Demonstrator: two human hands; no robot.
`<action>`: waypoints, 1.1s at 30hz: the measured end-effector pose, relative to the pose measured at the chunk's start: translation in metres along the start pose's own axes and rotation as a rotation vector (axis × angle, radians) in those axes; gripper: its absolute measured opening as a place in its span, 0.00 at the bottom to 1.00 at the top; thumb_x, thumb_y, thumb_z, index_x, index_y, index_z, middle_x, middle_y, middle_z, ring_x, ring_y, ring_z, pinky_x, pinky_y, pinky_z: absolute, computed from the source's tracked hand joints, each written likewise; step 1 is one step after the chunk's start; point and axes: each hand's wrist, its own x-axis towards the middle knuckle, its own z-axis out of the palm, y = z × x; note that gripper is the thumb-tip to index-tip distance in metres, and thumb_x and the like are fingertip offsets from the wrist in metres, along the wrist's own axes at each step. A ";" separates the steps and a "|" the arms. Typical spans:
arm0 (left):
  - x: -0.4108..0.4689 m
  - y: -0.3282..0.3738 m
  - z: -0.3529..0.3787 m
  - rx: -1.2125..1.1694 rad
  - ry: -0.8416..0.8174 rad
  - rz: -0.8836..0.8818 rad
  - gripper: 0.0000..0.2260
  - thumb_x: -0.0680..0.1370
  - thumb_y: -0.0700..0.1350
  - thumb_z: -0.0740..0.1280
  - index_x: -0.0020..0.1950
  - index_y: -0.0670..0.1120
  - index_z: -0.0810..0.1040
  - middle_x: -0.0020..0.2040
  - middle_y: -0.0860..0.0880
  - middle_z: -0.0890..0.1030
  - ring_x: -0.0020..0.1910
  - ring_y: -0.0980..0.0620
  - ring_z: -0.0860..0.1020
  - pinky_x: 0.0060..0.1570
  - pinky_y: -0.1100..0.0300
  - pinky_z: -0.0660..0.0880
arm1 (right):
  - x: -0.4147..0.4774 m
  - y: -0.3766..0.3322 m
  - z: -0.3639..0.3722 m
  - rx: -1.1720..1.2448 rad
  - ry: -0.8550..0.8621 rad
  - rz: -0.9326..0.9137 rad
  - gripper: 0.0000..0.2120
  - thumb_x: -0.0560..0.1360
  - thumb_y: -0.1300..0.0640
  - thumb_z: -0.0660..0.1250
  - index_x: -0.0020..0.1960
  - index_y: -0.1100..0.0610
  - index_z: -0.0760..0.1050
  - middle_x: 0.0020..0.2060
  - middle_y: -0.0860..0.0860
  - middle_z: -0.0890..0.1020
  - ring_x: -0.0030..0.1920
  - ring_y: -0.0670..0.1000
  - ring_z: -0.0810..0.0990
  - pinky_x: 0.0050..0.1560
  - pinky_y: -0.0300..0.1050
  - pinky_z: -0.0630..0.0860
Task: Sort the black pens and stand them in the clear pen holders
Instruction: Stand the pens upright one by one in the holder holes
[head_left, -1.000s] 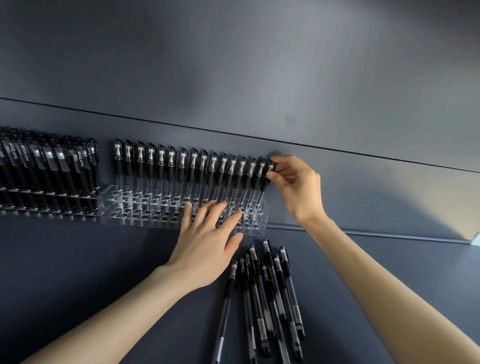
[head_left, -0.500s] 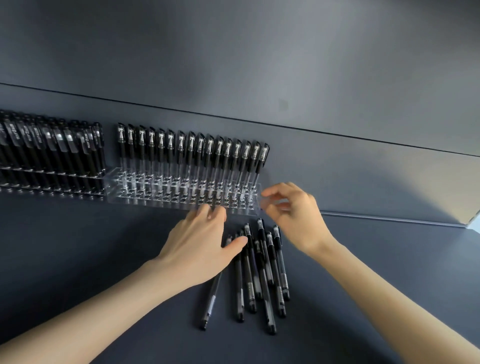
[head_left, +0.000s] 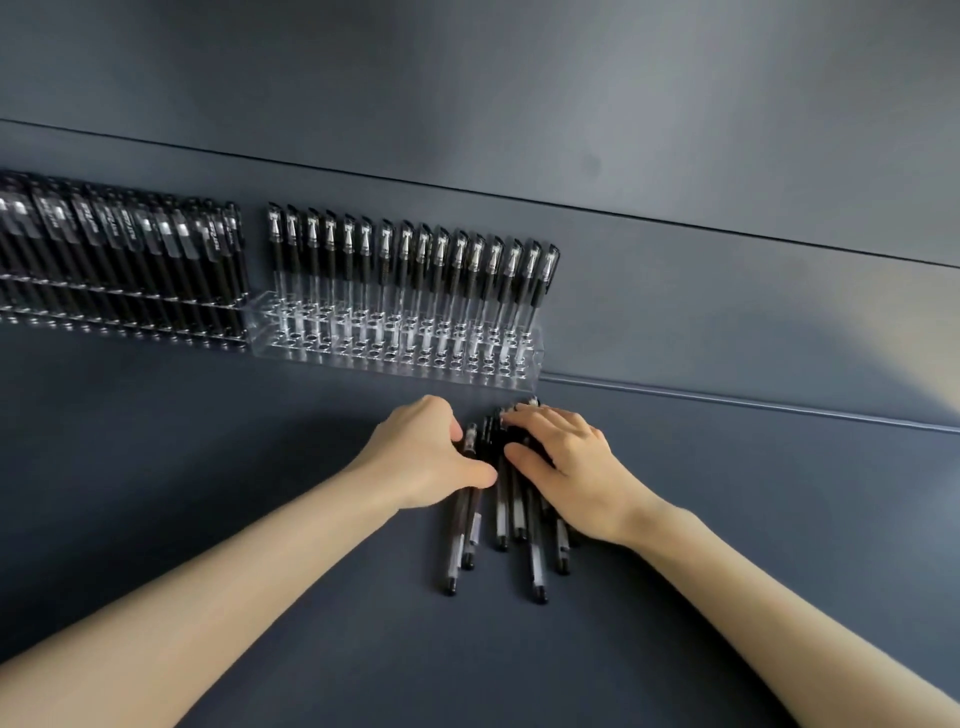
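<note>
Both hands have come down from the holder onto the loose black pens (head_left: 501, 519) lying on the dark table (head_left: 208, 493). The right hand (head_left: 576, 467) rests flat on them, fingers spread and relaxed. The left hand (head_left: 423, 457) curls against the pile's left edge, thumb over a pen, though whether it grasps one cannot be told. Beyond stands the clear pen holder (head_left: 363, 366), its back row filled with upright pens (head_left: 415, 260). To its left is a second holder (head_left: 104, 319), packed full.
</note>
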 end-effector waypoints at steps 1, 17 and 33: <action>0.003 0.000 -0.001 0.000 -0.005 0.000 0.18 0.67 0.51 0.75 0.53 0.46 0.76 0.47 0.50 0.78 0.47 0.49 0.77 0.51 0.56 0.75 | 0.000 -0.001 0.000 0.001 0.004 0.003 0.21 0.81 0.48 0.55 0.73 0.50 0.63 0.72 0.45 0.64 0.73 0.50 0.56 0.72 0.46 0.51; -0.001 -0.013 -0.020 0.224 0.034 0.090 0.17 0.69 0.46 0.69 0.28 0.44 0.63 0.25 0.50 0.63 0.29 0.48 0.62 0.29 0.59 0.59 | 0.011 -0.030 -0.009 0.167 0.146 0.030 0.15 0.78 0.49 0.62 0.63 0.53 0.72 0.54 0.44 0.77 0.61 0.51 0.69 0.65 0.47 0.61; 0.005 -0.137 -0.140 -0.806 0.068 0.218 0.07 0.72 0.37 0.72 0.49 0.38 0.80 0.43 0.39 0.82 0.37 0.48 0.84 0.34 0.58 0.80 | 0.111 -0.178 0.030 1.121 0.403 0.195 0.15 0.72 0.63 0.71 0.55 0.59 0.70 0.30 0.51 0.81 0.30 0.48 0.80 0.38 0.40 0.80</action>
